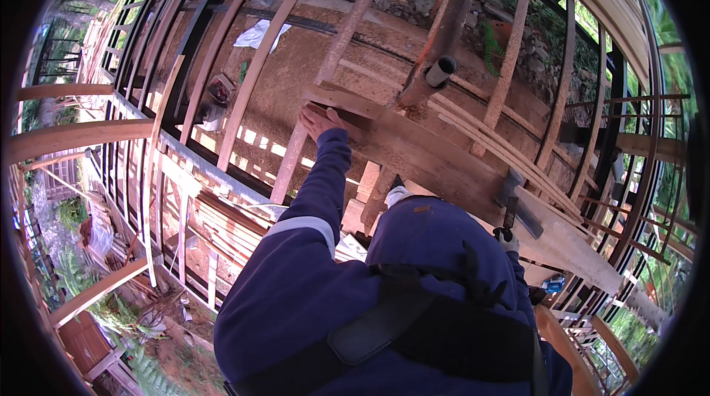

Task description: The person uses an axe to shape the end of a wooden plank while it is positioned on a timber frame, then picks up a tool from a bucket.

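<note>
A wide wooden plank (436,156) runs aslant from the upper middle to the lower right. At its far left end my bare left hand (321,122) is closed around the edge, thumb beside a darker strip of wood and fingers partly hidden. My right hand (507,239), in a grey and dark glove, is mostly hidden by my navy clothing. It grips the dark handle of a tool (510,211) that extends over the plank. Near the tool lies a broad, dark grey shape (525,217); whether it is the tool's head or its shadow I cannot tell.
Long narrow beams (255,93) cross with gaps above the brown ground. A rusty metal pipe (441,70) stands just beyond the plank. Thin wood strips (510,156) lie alongside it. Stacked boards (237,229) are at the left, and a white sheet (260,35) lies farther off.
</note>
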### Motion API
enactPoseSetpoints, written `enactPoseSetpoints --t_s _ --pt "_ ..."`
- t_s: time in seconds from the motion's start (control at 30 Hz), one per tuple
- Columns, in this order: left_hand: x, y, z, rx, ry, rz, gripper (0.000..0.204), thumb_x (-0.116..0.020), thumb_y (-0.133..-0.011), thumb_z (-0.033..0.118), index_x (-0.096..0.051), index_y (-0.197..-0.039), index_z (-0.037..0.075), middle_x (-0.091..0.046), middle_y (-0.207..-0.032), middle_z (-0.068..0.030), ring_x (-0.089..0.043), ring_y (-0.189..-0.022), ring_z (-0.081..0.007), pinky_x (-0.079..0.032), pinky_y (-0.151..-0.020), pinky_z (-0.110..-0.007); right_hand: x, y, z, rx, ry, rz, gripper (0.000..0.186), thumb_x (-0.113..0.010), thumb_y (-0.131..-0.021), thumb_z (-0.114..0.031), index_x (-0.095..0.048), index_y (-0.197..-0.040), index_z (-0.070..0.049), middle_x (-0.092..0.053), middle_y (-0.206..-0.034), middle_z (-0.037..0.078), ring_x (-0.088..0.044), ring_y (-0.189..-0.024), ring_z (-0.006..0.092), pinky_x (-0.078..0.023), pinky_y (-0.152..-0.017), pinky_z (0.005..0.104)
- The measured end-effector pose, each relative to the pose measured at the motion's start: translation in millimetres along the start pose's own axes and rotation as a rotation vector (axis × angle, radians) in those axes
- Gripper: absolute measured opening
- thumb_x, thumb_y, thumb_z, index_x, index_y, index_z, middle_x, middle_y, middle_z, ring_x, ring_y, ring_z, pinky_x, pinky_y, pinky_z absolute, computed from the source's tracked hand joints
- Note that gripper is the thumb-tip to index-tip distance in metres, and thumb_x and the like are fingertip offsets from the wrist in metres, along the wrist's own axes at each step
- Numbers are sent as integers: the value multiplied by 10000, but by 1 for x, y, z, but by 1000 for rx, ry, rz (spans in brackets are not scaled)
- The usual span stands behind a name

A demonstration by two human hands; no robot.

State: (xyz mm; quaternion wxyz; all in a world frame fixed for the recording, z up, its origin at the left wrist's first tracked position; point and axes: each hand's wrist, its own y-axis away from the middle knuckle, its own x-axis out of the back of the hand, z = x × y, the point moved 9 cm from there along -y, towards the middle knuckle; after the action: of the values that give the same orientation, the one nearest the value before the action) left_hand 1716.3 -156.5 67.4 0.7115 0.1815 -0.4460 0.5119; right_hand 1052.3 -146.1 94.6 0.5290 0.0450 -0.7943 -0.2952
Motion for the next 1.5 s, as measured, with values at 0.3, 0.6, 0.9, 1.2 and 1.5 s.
enactPoseSetpoints --t_s 0.3,0.6,0.9,1.2,1.5 --pt "-3 -2 -7 47 73 -14 775 -577 -819 335 -205 -1360 -77 -271 -1375 -284 -252 -1295 -399 -230 -1084 -436 10 27 -11 -11 -177 17 163 -570 -835 -189 -666 -906 -79 -677 -698 58 -649 -623 160 -512 -619 308" --pt "-8 -5 -19 44 126 -75 931 -640 -759 446 -179 -1375 -78 -249 -1384 -280 -245 -1300 -386 -227 -1086 -424 -13 34 42 -104 -306 61 177 -581 -839 -212 -662 -932 -85 -676 -695 62 -642 -588 152 -513 -572 306" --pt "-10 3 -15 17 12 -89 1050 -677 -688 558 -159 -1408 -5 -219 -1420 -239 -187 -1335 -352 -190 -1097 -426 -40 38 80 -174 -418 -21 177 -576 -845 -228 -665 -921 -94 -670 -680 57 -623 -547 148 -505 -537 300" --pt "-9 5 -18 -21 5 -58 1037 -618 -718 612 -169 -1394 -32 -243 -1401 -261 -215 -1315 -387 -201 -1090 -460 -11 57 44 -147 -346 7 161 -563 -859 -203 -659 -918 -89 -662 -672 57 -598 -500 122 -488 -491 281" --pt "-6 5 -11 -32 -18 -65 1042 -612 -713 626 -176 -1395 -29 -242 -1400 -269 -224 -1311 -392 -206 -1088 -458 -11 59 49 -142 -300 33 157 -570 -857 -211 -659 -916 -96 -661 -664 44 -607 -512 125 -493 -498 285"
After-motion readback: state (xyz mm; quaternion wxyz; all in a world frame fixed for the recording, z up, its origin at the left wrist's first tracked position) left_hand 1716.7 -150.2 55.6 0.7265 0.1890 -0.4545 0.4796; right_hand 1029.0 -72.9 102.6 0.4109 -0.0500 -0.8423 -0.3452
